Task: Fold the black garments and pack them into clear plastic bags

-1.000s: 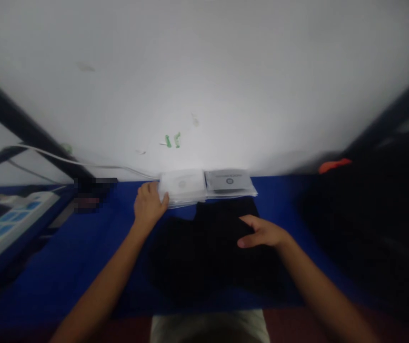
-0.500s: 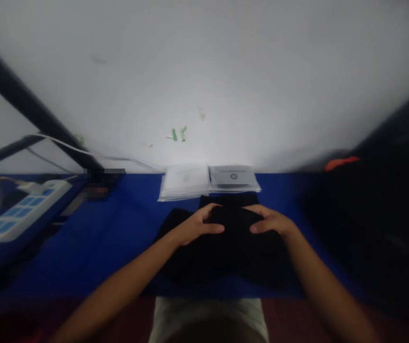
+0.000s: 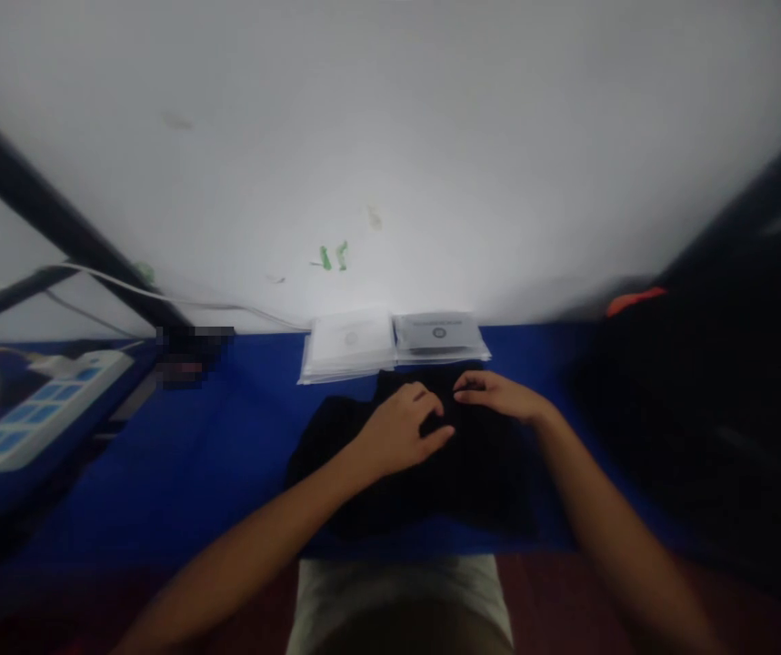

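A black cloth garment (image 3: 472,473) is spread in front of me, and its folds are hard to make out in the dim light. Over its upper middle is my left hand (image 3: 409,426), fingers bent and thumb held apart from them, with nothing visible gripped. My right hand (image 3: 503,397) is at the garment's upper right part, thumb and fingertips brought close together on the black fabric. Just beyond the garment lie a stack of clear plastic bags (image 3: 349,344) and a second packet stack (image 3: 439,337) with a round dark mark.
The blue table (image 3: 226,455) meets a white wall at the back. At the left are a power strip (image 3: 49,409) with a plug and a white cable (image 3: 226,301). A large dark heap (image 3: 704,409) with an orange bit (image 3: 635,300) fills the right side.
My left hand has shifted right and turned over the garment. My right hand has moved slightly up and left, and its thumb has come closer to its fingers.
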### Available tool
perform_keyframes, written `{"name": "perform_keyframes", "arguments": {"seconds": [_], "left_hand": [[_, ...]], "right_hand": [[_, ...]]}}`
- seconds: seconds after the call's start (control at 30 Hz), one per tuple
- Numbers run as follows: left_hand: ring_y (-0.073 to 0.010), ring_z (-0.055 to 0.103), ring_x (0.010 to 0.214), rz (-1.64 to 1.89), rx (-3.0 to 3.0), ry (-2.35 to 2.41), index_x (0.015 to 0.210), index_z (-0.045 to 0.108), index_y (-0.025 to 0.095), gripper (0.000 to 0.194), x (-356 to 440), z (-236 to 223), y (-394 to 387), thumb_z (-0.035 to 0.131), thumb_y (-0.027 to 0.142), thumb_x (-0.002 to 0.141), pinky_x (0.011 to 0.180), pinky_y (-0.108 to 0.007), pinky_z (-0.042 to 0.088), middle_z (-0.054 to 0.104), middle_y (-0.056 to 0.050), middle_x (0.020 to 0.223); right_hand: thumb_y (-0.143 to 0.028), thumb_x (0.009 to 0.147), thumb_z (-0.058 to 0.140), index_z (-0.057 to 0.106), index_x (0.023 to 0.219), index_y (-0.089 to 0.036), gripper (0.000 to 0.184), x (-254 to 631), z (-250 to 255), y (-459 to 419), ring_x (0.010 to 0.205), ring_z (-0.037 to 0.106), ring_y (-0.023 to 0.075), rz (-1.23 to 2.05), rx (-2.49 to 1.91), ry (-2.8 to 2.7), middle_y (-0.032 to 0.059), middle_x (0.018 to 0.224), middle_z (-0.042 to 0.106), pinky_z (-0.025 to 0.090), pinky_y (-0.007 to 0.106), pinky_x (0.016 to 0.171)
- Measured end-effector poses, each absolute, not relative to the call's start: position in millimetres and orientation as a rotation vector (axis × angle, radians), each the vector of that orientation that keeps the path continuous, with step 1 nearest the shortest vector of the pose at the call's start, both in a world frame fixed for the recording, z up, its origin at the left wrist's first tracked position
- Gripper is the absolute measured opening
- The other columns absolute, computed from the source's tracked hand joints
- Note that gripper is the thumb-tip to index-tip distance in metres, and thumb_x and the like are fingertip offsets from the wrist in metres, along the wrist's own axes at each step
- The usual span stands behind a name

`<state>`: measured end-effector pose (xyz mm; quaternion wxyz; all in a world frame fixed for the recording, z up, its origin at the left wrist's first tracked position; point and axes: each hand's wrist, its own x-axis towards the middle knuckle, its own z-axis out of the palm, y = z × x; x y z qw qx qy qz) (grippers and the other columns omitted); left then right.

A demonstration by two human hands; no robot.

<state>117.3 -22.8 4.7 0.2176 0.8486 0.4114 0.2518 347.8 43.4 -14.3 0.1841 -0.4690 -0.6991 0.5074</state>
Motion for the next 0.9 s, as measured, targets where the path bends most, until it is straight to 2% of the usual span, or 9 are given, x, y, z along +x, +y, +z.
{"name": "perform_keyframes", "arguments": {"seconds": [0.07,0.13,0.2,0.3,0.43,0.57,0.67,0.8,0.9], "left_hand": [[-0.0261,0.055,0.101,0.617,2.403,1.076,0.094,0.063,0.019,0.040,139.5,3.4,-27.0,0.061,0.058,0.082,0.090,-0.040,0.047,0.059,-0.009,0.103],[-0.0304,0.054,0.106,0.558,2.397,1.087,0.089,0.062,0.019,0.058,160.0,0.5,-29.1,0.060,0.074,0.072,0.088,-0.042,0.048,0.058,-0.011,0.108],[-0.0353,0.052,0.110,0.509,2.405,1.122,0.088,0.061,0.018,0.069,175.1,-3.6,-29.3,0.059,0.083,0.062,0.088,-0.046,0.048,0.058,-0.015,0.110],[-0.0370,0.053,0.107,0.434,2.485,1.160,0.093,0.061,0.016,0.059,184.5,-9.6,-28.3,0.063,0.070,0.071,0.085,-0.047,0.049,0.061,-0.018,0.105],[-0.0275,0.059,0.086,0.430,2.447,1.151,0.088,0.061,0.017,0.025,174.8,-8.9,-26.7,0.055,0.042,0.085,0.072,-0.037,0.049,0.065,-0.012,0.090],[-0.0180,0.056,0.071,0.658,2.212,1.101,0.075,0.058,0.018,0.025,150.4,3.1,-22.9,0.050,0.038,0.089,0.065,-0.029,0.044,0.062,-0.004,0.077],[-0.0155,0.054,0.068,0.833,1.906,1.058,0.075,0.060,0.017,0.031,124.4,11.3,-23.6,0.050,0.042,0.091,0.066,-0.027,0.044,0.061,-0.002,0.075],[-0.0198,0.063,0.079,0.980,1.405,1.049,0.089,0.068,0.016,0.025,75.2,9.5,-37.4,0.063,0.040,0.083,0.073,-0.029,0.049,0.069,-0.003,0.086],[-0.0223,0.067,0.078,1.096,1.067,1.093,0.087,0.071,0.017,0.024,33.6,0.3,-53.6,0.074,0.035,0.071,0.074,-0.031,0.052,0.072,-0.003,0.080]], "right_hand": [[-0.044,0.079,0.067,0.067,0.091,-0.016,0.030,347.5,-14.2,42.9,0.083,0.061,0.0186,1.449,-1.287,-1.952,0.0022,0.086,0.068,0.044,0.032,0.079],[-0.047,0.080,0.066,0.066,0.090,-0.016,0.032,347.2,-13.7,41.9,0.081,0.061,0.0182,1.498,-1.269,-1.903,0.0023,0.085,0.068,0.045,0.031,0.077],[-0.050,0.080,0.065,0.066,0.089,-0.016,0.036,346.8,-12.7,40.5,0.078,0.061,0.0173,1.541,-1.270,-1.855,0.0021,0.082,0.067,0.046,0.030,0.074],[-0.057,0.079,0.065,0.066,0.085,-0.016,0.041,346.5,-10.5,38.2,0.074,0.059,0.0161,1.525,-1.295,-1.823,0.0008,0.078,0.066,0.045,0.029,0.070],[-0.066,0.078,0.062,0.066,0.081,-0.018,0.049,346.4,-8.7,36.8,0.066,0.057,0.0156,1.525,-1.377,-1.769,0.0003,0.070,0.063,0.046,0.027,0.060],[-0.078,0.078,0.048,0.066,0.087,-0.018,0.063,347.0,-10.0,38.1,0.051,0.053,0.0136,1.611,-1.482,-1.644,0.0003,0.060,0.058,0.044,0.025,0.045],[-0.081,0.079,0.042,0.066,0.084,-0.017,0.068,348.9,-10.9,39.4,0.050,0.053,0.0124,1.643,-1.457,-1.617,0.0033,0.064,0.061,0.044,0.023,0.043],[-0.059,0.071,0.072,0.069,0.092,-0.017,0.047,352.1,-11.5,40.3,0.064,0.058,0.0142,1.645,-1.362,-1.894,0.0054,0.085,0.067,0.046,0.022,0.048],[-0.040,0.067,0.080,0.068,0.103,-0.019,0.044,353.1,-11.8,40.6,0.077,0.062,0.0178,1.656,-1.272,-2.104,0.0039,0.093,0.068,0.050,0.027,0.062]]}}
